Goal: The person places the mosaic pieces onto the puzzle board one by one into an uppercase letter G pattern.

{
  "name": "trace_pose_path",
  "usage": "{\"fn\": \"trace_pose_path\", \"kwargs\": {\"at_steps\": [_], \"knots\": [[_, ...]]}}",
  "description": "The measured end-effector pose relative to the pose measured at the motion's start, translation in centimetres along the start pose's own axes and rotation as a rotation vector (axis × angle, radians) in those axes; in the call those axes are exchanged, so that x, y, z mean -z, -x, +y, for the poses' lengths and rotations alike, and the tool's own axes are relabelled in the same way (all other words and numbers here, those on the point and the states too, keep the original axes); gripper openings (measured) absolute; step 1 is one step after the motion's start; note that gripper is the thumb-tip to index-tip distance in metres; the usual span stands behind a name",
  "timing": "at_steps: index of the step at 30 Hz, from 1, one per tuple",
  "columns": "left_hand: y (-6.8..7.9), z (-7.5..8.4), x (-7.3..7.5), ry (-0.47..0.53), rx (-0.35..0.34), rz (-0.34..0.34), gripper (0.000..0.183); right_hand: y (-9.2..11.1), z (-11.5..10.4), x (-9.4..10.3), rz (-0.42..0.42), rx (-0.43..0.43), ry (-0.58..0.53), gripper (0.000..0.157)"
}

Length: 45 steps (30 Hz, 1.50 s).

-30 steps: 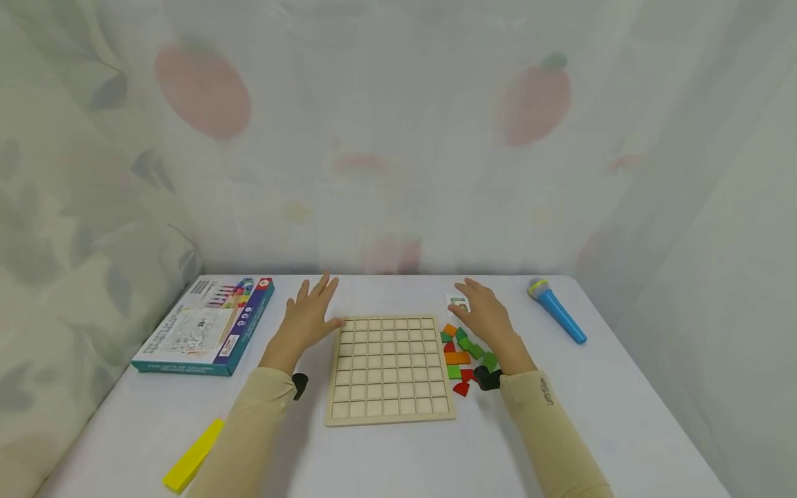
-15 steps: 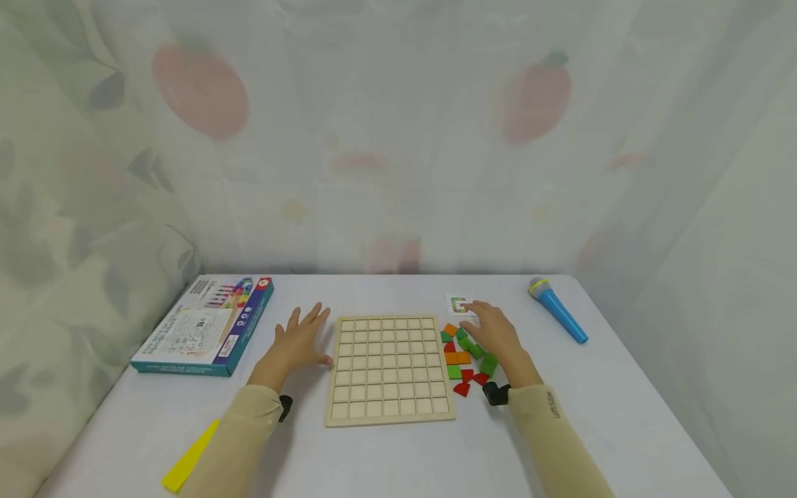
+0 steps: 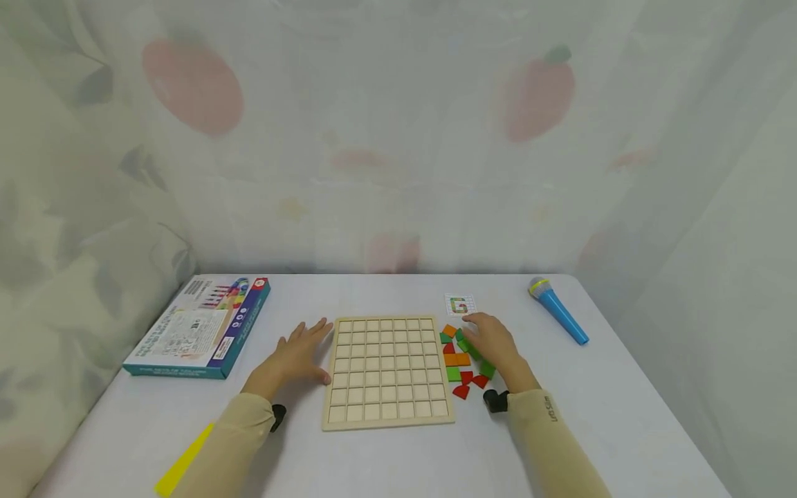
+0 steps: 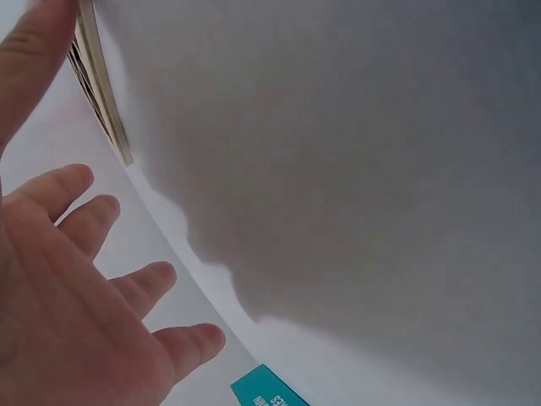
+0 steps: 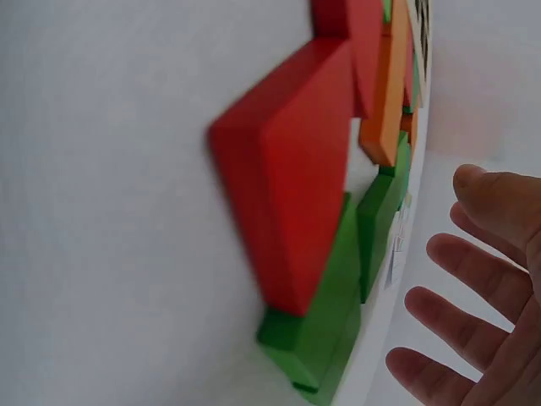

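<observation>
A wooden grid board [image 3: 389,370] with many square cells lies mid-table. My left hand [image 3: 291,358] is beside its left edge, fingers spread, thumb tip at or very near the rim. In the left wrist view that hand [image 4: 76,296] shows its palm and holds nothing. Over the right part of a pile of coloured blocks hovers my right hand [image 3: 496,344], fingers loosely extended. Red [image 5: 296,161], green [image 5: 325,313] and orange blocks [image 5: 389,93] appear beside it in the right wrist view. A small printed card [image 3: 460,304] lies just beyond its fingertips.
At the table's left is a flat teal-edged box [image 3: 196,328]. A yellow strip-like object [image 3: 183,463] is partly covered by the left sleeve. The blue toy microphone [image 3: 558,311] lies at the right. A curtain [image 3: 386,138] hangs behind the table.
My left hand has come down and toward me along the board's left side. My right hand has drawn back off the card to hover over the blocks, uncovering the card.
</observation>
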<state>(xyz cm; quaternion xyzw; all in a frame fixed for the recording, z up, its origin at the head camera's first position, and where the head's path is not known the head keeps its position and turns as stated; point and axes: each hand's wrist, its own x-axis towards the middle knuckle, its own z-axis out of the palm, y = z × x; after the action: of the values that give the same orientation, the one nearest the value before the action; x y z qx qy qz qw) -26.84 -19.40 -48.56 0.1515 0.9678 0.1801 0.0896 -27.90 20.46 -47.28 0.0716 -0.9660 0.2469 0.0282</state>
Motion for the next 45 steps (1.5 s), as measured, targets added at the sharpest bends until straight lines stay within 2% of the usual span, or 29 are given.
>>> {"fn": "trace_pose_path", "kwargs": {"at_steps": [8,19,29,38,45], "knots": [[0.4,0.6,0.2,0.054,-0.017,-0.070,0.114,-0.6,0.4,-0.3,-0.065,0.047,0.043,0.031],[0.2,0.7,0.3,0.039,-0.007,-0.119,0.112,-1.9,0.1,-0.5,-0.109,0.100,0.154,0.019],[0.2,0.7,0.5,0.055,-0.015,-0.126,0.109,-2.5,0.4,0.1,-0.143,0.180,0.251,0.018],[0.1,0.6,0.8,0.037,-0.027,-0.115,0.111,-2.5,0.4,1.0,-0.202,0.159,0.311,0.023],[0.2,0.8,0.7,0.052,-0.034,-0.121,0.110,-2.3,0.3,1.0,-0.227,0.194,0.349,0.028]]}}
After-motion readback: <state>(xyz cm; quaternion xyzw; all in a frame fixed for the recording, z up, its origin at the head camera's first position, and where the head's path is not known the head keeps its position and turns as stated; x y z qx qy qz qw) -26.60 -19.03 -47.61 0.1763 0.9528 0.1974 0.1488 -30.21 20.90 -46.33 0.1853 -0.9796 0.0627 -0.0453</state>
